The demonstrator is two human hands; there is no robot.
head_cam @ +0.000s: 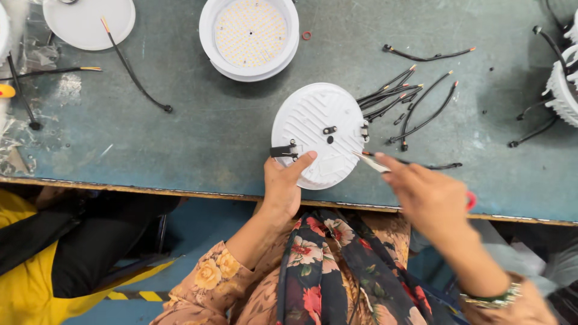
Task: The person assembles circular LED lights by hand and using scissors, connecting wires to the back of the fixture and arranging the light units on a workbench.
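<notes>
The left hand point(283, 183) is raised toward 12 o'clock, thumb stretched to 1 o'clock, fingers curled under; the right hand point(430, 195) is angled to 10 o'clock, fingers pinched together, forearm trailing toward 5 o'clock
</notes>
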